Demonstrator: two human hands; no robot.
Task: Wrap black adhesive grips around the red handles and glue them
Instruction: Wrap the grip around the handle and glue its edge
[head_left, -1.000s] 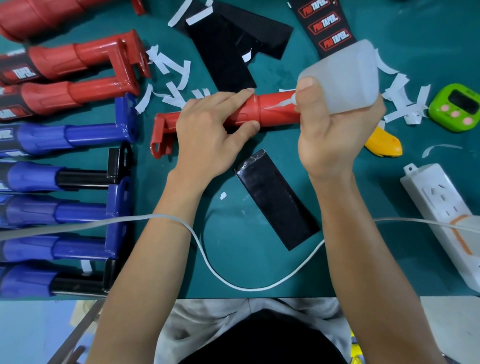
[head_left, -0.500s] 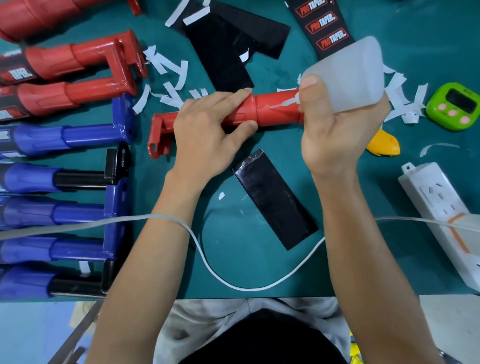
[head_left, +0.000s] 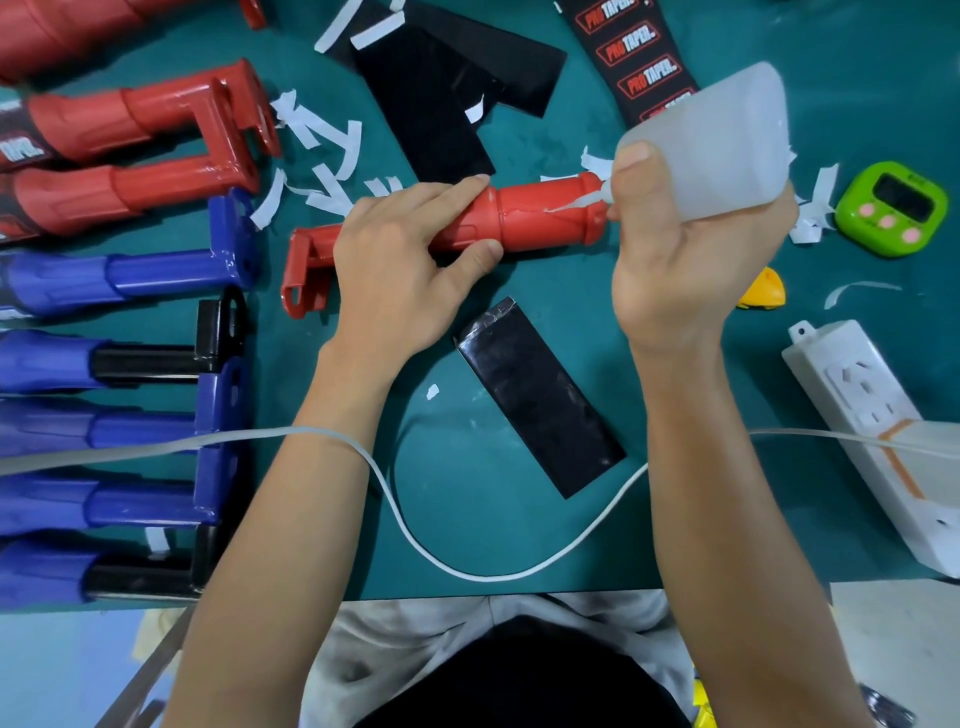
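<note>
A red handle (head_left: 540, 218) lies across the green mat at the centre. My left hand (head_left: 400, 270) grips its left half, fingers over the top and thumb underneath. My right hand (head_left: 670, 249) holds a translucent glue bottle (head_left: 722, 145) tipped downward, its nozzle touching the handle near the right end, where a white line of glue shows. A black adhesive grip sheet (head_left: 540, 405) lies flat on the mat just below the handle. More black sheets (head_left: 441, 98) lie at the top centre.
Red handles (head_left: 135, 130) and blue handles (head_left: 119, 275) lie in rows at the left. White paper scraps (head_left: 332, 156) litter the mat. A green timer (head_left: 891, 208), a yellow cutter (head_left: 761, 296) and a white power strip (head_left: 872, 431) are at the right. A white cable (head_left: 415, 530) loops across the front.
The bottle's nozzle has slid right along the red handle toward its end, leaving a glue line. My left hand keeps the same grip.
</note>
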